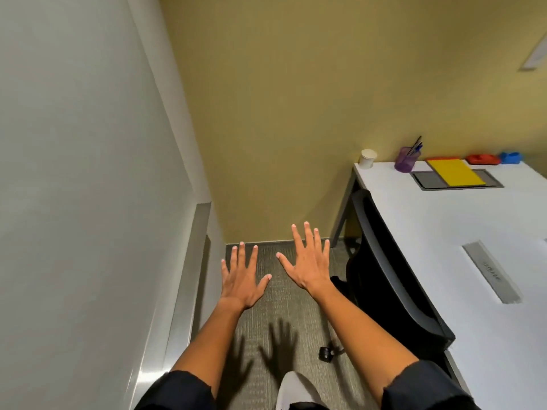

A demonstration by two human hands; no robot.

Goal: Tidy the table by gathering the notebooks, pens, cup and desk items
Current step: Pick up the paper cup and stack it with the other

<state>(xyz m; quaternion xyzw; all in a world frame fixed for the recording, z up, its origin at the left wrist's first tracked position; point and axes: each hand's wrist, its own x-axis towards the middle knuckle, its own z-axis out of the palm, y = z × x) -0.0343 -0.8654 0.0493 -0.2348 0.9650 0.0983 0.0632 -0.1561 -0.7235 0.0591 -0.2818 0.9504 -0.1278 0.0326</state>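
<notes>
At lower centre of the frame, left hand (241,281): back of the hand to the camera, fingers (242,255) straight and spread wide, holding nothing, raised over the grey carpet (284,291). Just to its right and a little higher in the frame, right hand (309,263): likewise back up, fingers straight and fanned apart, holding nothing. Both forearms are bare, with dark sleeves (177,392) at the bottom edge. Two hand shadows (279,347) fall on the carpet below them.

At right of the frame, white table (473,232), well apart from both hands. Items along its far edge, against the yellow wall (296,99), left to right:
- white paper cup (368,158), upright, at the table's far left corner;
- purple mesh pen holder (407,159), upright, with several pens (416,147) standing in it, tilted to the right;
- yellow notebook (455,172), flat, lying partly over a grey cable hatch (426,180), with an orange notebook (441,158) edge showing behind it;
- red desk item (483,159), kind not clear;
- blue desk item (510,157), just beside the red one, kind not clear.

At mid right, a second grey hatch (491,273) is set in the table top. Black office chair (393,276): pushed up to the table's near edge, between the hands and the table; one castor (325,354) shows on the carpet. At left of the frame, white wall (74,143) with a metal trim strip (189,261).
</notes>
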